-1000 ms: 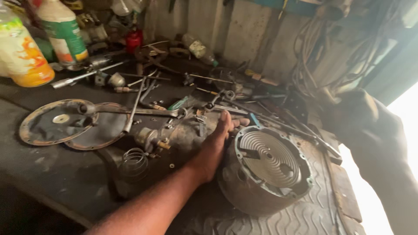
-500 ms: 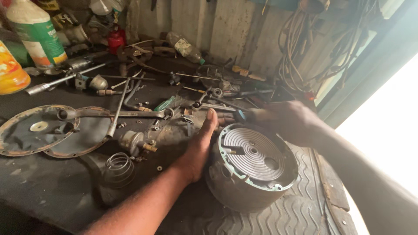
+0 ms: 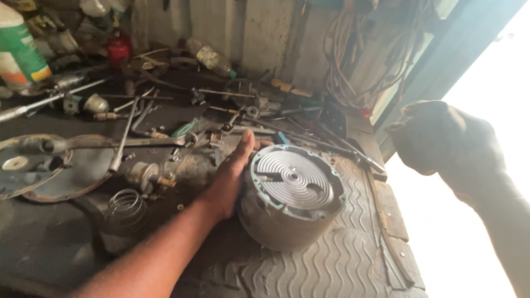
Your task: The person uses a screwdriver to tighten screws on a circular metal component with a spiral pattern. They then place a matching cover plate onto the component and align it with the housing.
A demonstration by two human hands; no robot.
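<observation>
With the round housing [image 3: 292, 198] standing on the ribbed mat [image 3: 342, 265] at the worktop's right end, keep your open left hand [image 3: 232, 176] flat against its side, steadying it, while your loosely closed, empty right hand [image 3: 441, 143] hangs well clear.

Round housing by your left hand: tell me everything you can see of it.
The housing is a squat, grimy grey metal drum standing upright on a ribbed rubber mat. Its top face carries a silvery spiral of raised ridges inside a greenish rim with small lugs. The left hand lies flat against its left side, fingers pointing away. The right hand is raised in the air, clear of it.
</observation>
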